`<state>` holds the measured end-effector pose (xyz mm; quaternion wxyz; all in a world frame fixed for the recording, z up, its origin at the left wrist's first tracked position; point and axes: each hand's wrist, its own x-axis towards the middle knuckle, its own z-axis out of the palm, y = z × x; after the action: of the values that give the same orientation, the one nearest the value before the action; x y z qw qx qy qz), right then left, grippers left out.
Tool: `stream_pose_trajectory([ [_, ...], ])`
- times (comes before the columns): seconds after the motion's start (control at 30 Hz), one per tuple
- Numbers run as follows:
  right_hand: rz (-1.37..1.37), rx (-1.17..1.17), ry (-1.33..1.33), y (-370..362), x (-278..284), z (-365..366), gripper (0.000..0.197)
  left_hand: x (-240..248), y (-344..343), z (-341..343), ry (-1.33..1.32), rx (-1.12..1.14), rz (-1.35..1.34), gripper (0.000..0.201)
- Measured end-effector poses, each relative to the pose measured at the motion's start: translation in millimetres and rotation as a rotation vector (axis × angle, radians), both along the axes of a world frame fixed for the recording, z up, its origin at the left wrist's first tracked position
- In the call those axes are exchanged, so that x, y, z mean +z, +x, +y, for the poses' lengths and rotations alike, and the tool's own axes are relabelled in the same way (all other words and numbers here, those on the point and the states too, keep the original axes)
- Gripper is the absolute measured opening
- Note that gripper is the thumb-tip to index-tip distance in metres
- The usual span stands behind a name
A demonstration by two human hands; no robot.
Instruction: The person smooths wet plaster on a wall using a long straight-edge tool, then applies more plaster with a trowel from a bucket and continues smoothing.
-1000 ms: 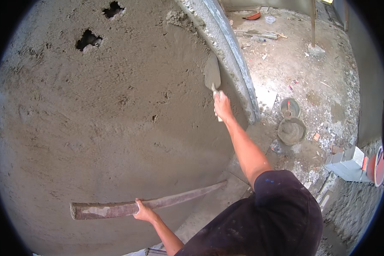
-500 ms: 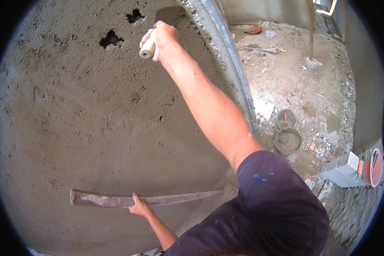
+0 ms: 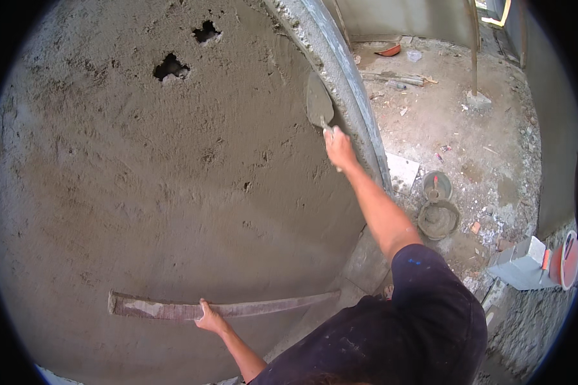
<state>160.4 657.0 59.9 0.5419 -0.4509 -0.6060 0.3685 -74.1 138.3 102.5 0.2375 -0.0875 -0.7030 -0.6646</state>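
My right hand [image 3: 340, 149] is closed round the handle of a trowel [image 3: 318, 101]. Its rounded blade lies against the grey plastered wall [image 3: 122, 192], close beside the raised edge strip [image 3: 350, 80]. Lower down, my left hand [image 3: 210, 319] grips a long, narrow wooden straightedge [image 3: 154, 308] near its middle, thumb over the top edge. That straightedge runs roughly level along the wall, its far right end near the wall's base. Two ragged dark holes, one a larger hole [image 3: 171, 67] and one a smaller hole [image 3: 205, 31], break the rough upper plaster.
On the rubble-strewn floor to the right stand a mortar bucket [image 3: 438, 220] and another bucket [image 3: 437, 185] touching it. Nearby are a white board [image 3: 402, 172], grey blocks [image 3: 520, 263] and a red tub [image 3: 565, 262]. A thin post [image 3: 474, 58] rises farther back.
My right hand has swung down and to the right with the trowel, from near the holes to the edge strip. The left hand and straightedge stay nearly in place.
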Motion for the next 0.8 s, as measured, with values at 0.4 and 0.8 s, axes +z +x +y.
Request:
stream_pose_trajectory([
  [0.4, 1.474, 0.754, -0.517, -53, 304, -96, 0.032, -2, 4, -12, 0.026, 0.011, -0.001, 0.027],
  [0.8, 0.371, 0.521, -0.016, 0, 201, 11, 0.034, -14, -11, -37, 0.001, 0.118, -0.067, 0.017],
])
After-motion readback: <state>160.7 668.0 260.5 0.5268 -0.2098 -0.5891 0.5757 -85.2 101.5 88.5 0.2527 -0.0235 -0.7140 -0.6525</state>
